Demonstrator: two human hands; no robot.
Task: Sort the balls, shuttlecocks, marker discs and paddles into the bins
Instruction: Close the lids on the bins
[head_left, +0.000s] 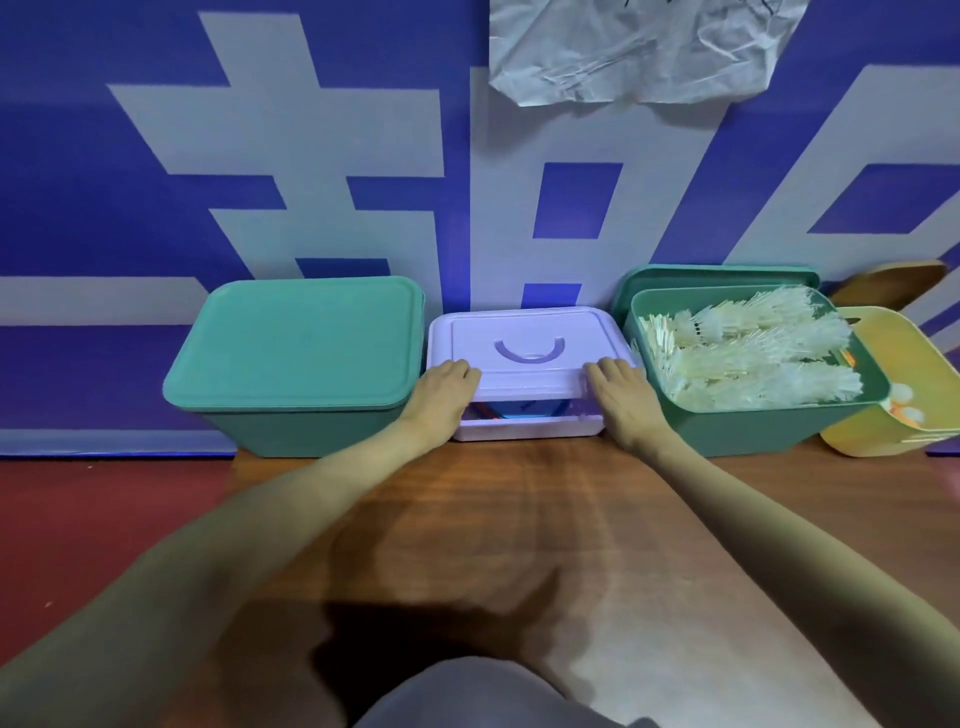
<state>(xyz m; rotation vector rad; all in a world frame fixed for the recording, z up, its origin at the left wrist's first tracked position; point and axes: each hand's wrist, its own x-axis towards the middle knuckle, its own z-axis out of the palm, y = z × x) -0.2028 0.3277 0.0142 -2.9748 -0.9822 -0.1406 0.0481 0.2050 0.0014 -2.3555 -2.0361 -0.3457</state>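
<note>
Blue wall banner (104, 208), white characters; crumpled paper (623, 52); wood floor (519, 519).

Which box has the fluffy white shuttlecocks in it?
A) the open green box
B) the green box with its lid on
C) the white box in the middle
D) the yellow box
A: the open green box, right of the white box, is piled with white shuttlecocks.
</note>
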